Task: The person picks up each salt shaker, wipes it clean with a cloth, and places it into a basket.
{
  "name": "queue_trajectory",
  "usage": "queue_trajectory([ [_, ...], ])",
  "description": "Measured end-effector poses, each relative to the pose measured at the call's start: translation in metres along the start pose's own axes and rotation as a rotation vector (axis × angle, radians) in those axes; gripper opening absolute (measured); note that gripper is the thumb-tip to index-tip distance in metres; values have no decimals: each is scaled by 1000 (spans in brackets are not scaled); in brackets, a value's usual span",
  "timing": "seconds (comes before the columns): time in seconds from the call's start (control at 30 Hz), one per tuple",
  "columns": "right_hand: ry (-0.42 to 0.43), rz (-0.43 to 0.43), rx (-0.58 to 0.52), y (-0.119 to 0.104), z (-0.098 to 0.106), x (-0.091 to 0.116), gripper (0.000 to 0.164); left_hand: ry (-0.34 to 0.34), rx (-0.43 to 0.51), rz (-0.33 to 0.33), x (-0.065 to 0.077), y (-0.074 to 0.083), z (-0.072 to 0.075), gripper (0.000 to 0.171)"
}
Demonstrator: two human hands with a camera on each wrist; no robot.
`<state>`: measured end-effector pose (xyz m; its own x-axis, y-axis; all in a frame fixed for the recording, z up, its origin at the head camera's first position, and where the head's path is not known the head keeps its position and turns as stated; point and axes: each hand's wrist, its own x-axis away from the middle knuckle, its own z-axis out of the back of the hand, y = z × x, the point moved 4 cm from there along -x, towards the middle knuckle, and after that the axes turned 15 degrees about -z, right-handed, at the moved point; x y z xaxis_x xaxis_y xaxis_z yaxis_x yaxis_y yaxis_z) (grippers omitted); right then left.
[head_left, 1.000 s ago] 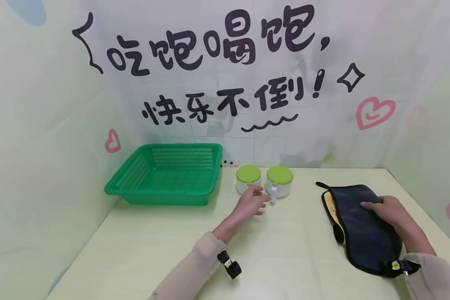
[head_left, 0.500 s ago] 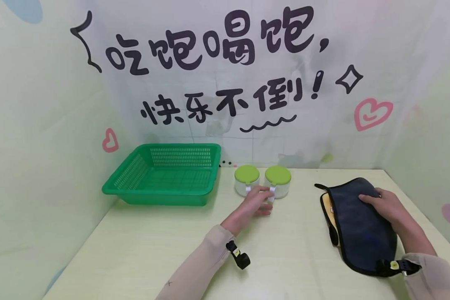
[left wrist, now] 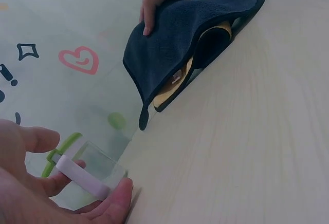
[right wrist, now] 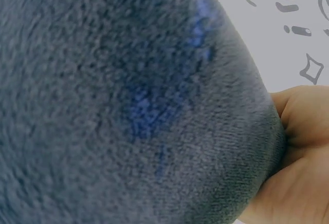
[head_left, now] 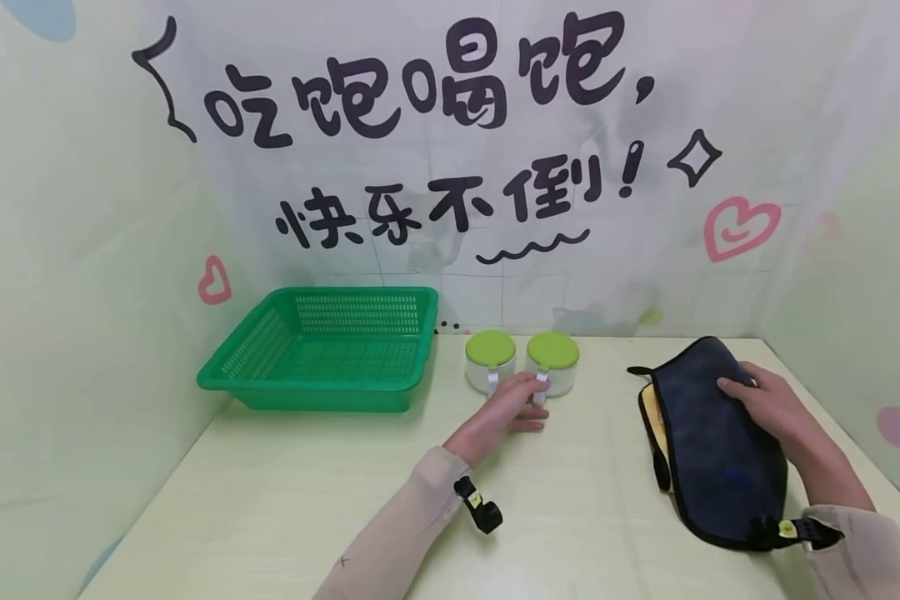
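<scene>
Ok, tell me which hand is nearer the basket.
Left. The left hand is at a jar, to the basket's right; the right hand grips the cloth, much farther right, past both jars.

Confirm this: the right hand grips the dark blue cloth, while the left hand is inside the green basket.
Wrong about the left hand: the head view shows it at the white handle of a green-lidded jar, not inside the green basket. The right hand does grip the dark blue cloth.
</scene>
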<state>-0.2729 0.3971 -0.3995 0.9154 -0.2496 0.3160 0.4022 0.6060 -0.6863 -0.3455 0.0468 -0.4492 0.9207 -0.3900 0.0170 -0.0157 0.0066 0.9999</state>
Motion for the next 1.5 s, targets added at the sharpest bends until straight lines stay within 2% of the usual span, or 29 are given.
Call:
queue_trajectory([
  [0.27, 43, 61, -39, -17, 4, 12, 67, 0, 27, 7, 1, 1, -1, 34],
  [0.37, 59, 59, -39, -22, 7, 16, 68, -7, 31, 1, 1, 2, -2, 34],
  [0.57, 119, 73, -117, -29, 15, 23, 61, -35, 46, -27, 3, 0, -5, 39],
  [0.77, 215, 117, -156, -36, 18, 31, 57, 1, 107, -68, 3, -1, -5, 38],
  [1.0, 294, 148, -192, -47, 19, 43, 51, 32, 123, -90, 5, 1, -7, 36],
  [1.13, 308, 165, -223, -54, 16, 49, 50, 30, 114, -110, 14, 6, -4, 34],
  [1.5, 333, 231, -248, -85, 3, 61, 48, -8, 120, -164, 49, 33, 10, 31],
])
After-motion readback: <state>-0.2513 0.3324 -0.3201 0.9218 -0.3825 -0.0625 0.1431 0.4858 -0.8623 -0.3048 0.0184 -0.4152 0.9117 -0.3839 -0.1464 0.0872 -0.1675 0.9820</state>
